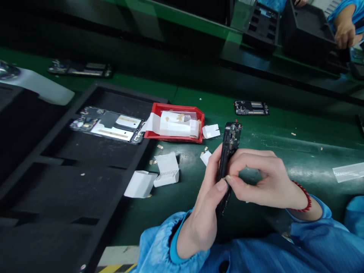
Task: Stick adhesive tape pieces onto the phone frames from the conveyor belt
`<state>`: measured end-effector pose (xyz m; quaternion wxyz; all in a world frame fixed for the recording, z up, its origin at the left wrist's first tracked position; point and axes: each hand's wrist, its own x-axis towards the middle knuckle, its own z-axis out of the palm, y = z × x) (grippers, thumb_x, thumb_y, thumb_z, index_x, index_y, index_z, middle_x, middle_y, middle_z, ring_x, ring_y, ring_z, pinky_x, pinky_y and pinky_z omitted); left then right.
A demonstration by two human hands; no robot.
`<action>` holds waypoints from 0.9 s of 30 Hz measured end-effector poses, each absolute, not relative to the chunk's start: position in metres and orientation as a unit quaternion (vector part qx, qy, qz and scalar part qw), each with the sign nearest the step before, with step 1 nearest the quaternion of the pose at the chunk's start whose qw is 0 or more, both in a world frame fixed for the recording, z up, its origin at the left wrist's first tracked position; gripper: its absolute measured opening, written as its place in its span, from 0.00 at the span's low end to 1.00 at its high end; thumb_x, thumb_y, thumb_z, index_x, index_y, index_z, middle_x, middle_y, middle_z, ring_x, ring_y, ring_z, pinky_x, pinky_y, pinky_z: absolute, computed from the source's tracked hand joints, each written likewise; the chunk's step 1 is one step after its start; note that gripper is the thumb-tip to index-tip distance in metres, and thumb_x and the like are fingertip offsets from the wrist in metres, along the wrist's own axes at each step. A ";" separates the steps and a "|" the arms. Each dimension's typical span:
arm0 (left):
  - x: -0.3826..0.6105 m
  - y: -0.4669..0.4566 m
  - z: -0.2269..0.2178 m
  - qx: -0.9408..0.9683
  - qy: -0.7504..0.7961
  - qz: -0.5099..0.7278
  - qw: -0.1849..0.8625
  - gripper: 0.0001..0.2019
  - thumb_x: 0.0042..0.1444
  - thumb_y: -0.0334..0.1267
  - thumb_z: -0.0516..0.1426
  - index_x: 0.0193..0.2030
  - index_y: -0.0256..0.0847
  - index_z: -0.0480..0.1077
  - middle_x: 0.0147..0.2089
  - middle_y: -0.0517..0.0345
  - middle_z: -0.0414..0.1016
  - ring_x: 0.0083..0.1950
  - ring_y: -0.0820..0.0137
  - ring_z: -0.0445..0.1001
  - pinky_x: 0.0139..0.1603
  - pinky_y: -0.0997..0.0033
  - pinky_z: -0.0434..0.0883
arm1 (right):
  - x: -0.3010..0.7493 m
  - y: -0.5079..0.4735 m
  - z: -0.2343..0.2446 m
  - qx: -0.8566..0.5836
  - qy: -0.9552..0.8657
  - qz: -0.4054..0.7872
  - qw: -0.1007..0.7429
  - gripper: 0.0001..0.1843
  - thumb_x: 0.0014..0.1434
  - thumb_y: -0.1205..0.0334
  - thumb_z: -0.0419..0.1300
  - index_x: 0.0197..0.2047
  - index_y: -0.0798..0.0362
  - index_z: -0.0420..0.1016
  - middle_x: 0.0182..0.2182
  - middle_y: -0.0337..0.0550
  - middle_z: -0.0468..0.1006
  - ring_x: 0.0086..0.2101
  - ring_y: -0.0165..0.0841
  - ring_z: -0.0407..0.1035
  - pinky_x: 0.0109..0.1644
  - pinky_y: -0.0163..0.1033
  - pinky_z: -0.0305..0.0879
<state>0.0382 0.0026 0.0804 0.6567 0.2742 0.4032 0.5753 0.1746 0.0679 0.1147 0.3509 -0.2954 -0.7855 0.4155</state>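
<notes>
My left hand (204, 212) is closed around an opened phone body (227, 151), which stands tilted on edge with small circuit parts along its upper end. My right hand (258, 178) presses thumb and fingertips together at the phone's side, touching my left thumb. Whatever lies in that pinch is too small to make out. Just beyond my hands is a red bin (174, 139) with a roll of white backing strip (179, 127) carrying small tan pieces. Another opened phone body (251, 108) lies flat on the green bench behind.
A black foam tray (93, 159) on the left bears an opened phone (108, 126). Folded white paper scraps (167, 170) lie beside it. A phone assembly (82, 69) sits farther back. A clear strip (348, 171) lies right. A co-worker's hand (345, 33) shows at upper right near black trays (308, 34).
</notes>
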 end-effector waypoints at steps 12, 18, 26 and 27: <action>0.045 0.001 0.077 0.200 0.407 0.641 0.619 0.24 0.63 0.47 0.57 0.65 0.48 0.72 0.63 0.55 0.77 0.68 0.53 0.71 0.68 0.54 0.71 | 0.160 0.047 0.111 -0.333 -0.735 0.369 0.461 0.05 0.59 0.72 0.65 0.37 0.54 0.78 0.37 0.43 0.76 0.35 0.28 0.74 0.39 0.35 0.74; 0.045 -0.004 0.076 0.244 0.408 0.655 0.587 0.23 0.65 0.48 0.56 0.65 0.49 0.71 0.64 0.57 0.76 0.69 0.57 0.70 0.71 0.59 0.67 | 0.151 0.048 0.103 -0.325 -0.714 0.400 0.473 0.04 0.60 0.72 0.65 0.36 0.54 0.77 0.37 0.42 0.75 0.37 0.28 0.74 0.41 0.35 0.74; 0.041 -0.014 0.053 0.207 0.450 0.664 0.560 0.23 0.64 0.53 0.54 0.59 0.47 0.74 0.62 0.54 0.77 0.66 0.53 0.73 0.67 0.52 0.72 | 0.151 0.042 0.104 -0.357 -0.708 0.419 0.443 0.07 0.67 0.68 0.58 0.39 0.53 0.77 0.40 0.45 0.72 0.44 0.33 0.71 0.46 0.40 0.75; 0.039 -0.013 0.052 0.202 0.436 0.661 0.576 0.23 0.63 0.54 0.53 0.57 0.46 0.75 0.61 0.53 0.78 0.67 0.51 0.73 0.68 0.50 0.71 | 0.153 0.042 0.105 -0.357 -0.700 0.431 0.443 0.08 0.68 0.68 0.58 0.39 0.53 0.78 0.40 0.45 0.72 0.45 0.33 0.71 0.45 0.39 0.75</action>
